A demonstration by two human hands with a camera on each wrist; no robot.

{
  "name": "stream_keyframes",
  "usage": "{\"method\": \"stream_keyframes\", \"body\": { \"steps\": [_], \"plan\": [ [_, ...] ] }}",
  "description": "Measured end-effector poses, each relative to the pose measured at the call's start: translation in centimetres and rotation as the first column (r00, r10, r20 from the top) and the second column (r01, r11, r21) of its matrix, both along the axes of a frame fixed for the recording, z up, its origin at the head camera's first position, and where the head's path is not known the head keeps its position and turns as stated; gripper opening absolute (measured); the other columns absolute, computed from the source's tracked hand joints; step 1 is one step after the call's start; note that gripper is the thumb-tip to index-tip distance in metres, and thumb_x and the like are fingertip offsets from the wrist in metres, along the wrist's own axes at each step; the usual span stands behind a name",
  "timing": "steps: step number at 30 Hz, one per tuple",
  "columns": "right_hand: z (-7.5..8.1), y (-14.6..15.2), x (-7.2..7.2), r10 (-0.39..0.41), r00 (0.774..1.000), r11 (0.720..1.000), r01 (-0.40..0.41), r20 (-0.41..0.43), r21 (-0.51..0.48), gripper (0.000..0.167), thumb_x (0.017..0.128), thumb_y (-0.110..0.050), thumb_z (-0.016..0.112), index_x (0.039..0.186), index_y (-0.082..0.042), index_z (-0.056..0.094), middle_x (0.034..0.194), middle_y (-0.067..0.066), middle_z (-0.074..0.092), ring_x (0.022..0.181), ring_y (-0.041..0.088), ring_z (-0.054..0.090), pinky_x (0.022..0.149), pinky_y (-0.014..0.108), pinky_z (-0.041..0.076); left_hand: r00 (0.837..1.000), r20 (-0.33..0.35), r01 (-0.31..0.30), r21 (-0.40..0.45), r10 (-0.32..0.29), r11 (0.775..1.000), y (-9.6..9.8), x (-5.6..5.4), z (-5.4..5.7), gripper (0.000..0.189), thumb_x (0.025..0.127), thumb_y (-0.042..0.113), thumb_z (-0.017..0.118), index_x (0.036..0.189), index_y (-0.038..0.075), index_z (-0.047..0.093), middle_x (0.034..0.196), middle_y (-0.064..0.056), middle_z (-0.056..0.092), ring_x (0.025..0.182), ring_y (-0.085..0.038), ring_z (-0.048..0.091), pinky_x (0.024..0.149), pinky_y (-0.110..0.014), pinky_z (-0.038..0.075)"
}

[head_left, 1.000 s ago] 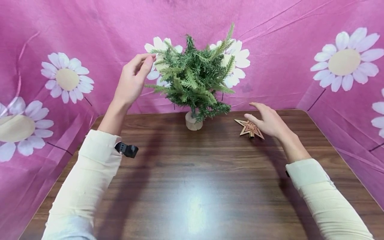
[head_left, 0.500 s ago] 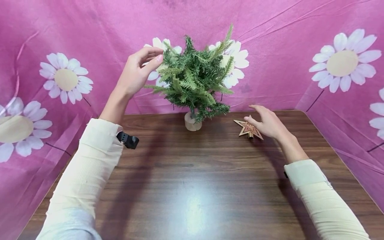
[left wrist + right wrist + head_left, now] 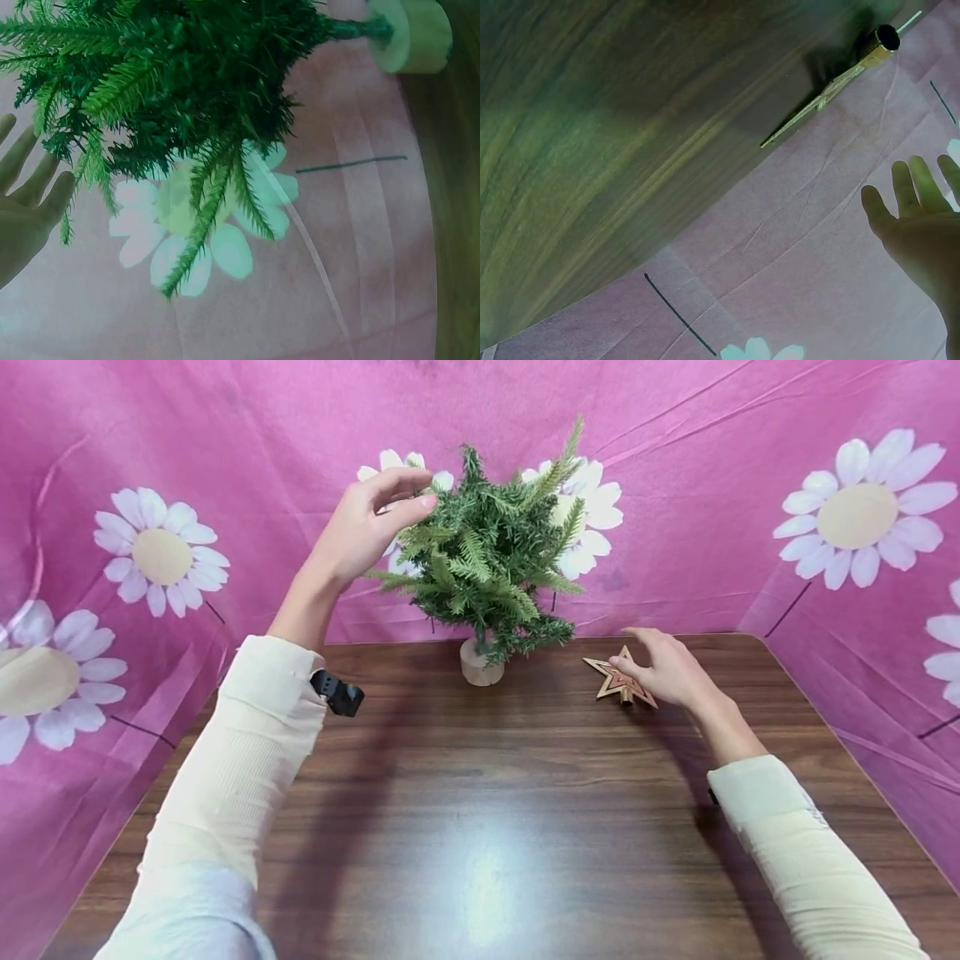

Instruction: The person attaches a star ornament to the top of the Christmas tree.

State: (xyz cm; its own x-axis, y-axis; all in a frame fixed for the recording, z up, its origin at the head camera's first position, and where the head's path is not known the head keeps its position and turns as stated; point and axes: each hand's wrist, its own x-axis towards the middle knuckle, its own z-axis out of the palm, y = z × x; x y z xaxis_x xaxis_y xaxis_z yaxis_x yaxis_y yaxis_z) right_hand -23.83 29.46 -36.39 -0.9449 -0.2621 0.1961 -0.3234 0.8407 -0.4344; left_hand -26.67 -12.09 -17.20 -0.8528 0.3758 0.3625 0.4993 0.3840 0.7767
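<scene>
A small artificial Christmas tree (image 3: 487,552) with a round wooden base (image 3: 482,663) stands upright near the table's back edge. My left hand (image 3: 363,527) is raised at the tree's upper left side, fingers loosely bent and nothing held; whether the fingertips touch the needles I cannot tell. In the left wrist view that hand (image 3: 26,202) has its fingers spread beside the branches. A star tree topper (image 3: 626,687) with a short tube lies on the table, right of the tree. Over it hovers my right hand (image 3: 667,667), apart from the star in the right wrist view, its fingers relaxed.
The dark wooden table (image 3: 480,793) ends at the back against a pink cloth (image 3: 675,527) printed with large daisies. The cloth also stands along both sides. One long branch (image 3: 566,452) sticks up at the tree's upper right.
My left hand has moved right and slightly up, from beside the tree to its upper left branches. The right hand has sunk slightly over the star. Tree and star stay in place.
</scene>
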Motion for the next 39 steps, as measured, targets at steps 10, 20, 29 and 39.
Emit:
{"method": "stream_keyframes", "body": {
  "steps": [10, 20, 29, 39],
  "plan": [
    [-0.1, 0.5, -0.4, -0.004, 1.0, 1.0, 0.004, -0.017, 0.02, 0.062, 0.099, -0.033, 0.066, 0.142, 0.008, 0.049, 0.14, 0.033, 0.052, 0.132, 0.052, 0.044, 0.11, 0.066, 0.03, 0.999, 0.045, -0.015, 0.004, 0.015, 1.0, 0.5, -0.5, 1.2, 0.057, 0.098, 0.036, 0.066, 0.149, 0.015, 0.052, 0.155, 0.004, 0.046, 0.142, -0.011, 0.037, 0.12, -0.034, 0.025],
    [-0.7, 1.5, -0.8, -0.032, 0.999, 0.999, 0.031, 0.043, 0.027, 0.066, 0.096, -0.032, 0.07, 0.143, 0.009, 0.048, 0.143, 0.033, 0.049, 0.133, 0.054, 0.04, 0.111, 0.066, 0.029, 0.999, 0.041, -0.008, -0.194, 0.017, 0.981, 1.8, -1.0, 1.6, 0.084, 0.094, 0.049, 0.068, 0.162, 0.022, 0.027, 0.165, 0.008, 0.027, 0.148, -0.004, 0.02, 0.123, -0.034, 0.014],
    [-1.5, 2.0, -1.1, 0.007, 0.997, 0.998, -0.012, 0.083, 0.054, 0.063, 0.093, -0.025, 0.074, 0.139, 0.01, 0.051, 0.138, 0.034, 0.052, 0.13, 0.053, 0.046, 0.109, 0.064, 0.035, 0.997, 0.066, 0.006, -0.482, 0.029, 0.876, 1.9, -1.8, 1.5, 0.097, 0.091, 0.063, 0.065, 0.164, 0.021, 0.017, 0.168, 0.002, 0.017, 0.154, -0.019, 0.014, 0.124, -0.047, 0.011],
    [-2.3, 3.0, -1.4, 0.091, 0.987, 0.993, -0.1, 0.13, 0.063, 0.058, 0.083, -0.009, 0.076, 0.135, 0.009, 0.055, 0.13, 0.033, 0.058, 0.121, 0.048, 0.054, 0.103, 0.062, 0.042, 0.999, -0.029, 0.001, -0.632, -0.025, 0.775, 2.2, -1.6, 1.4, 0.104, 0.089, 0.065, 0.066, 0.163, 0.015, 0.014, 0.169, -0.005, 0.004, 0.154, -0.017, -0.003, 0.124, -0.046, -0.001]
  ]
}}
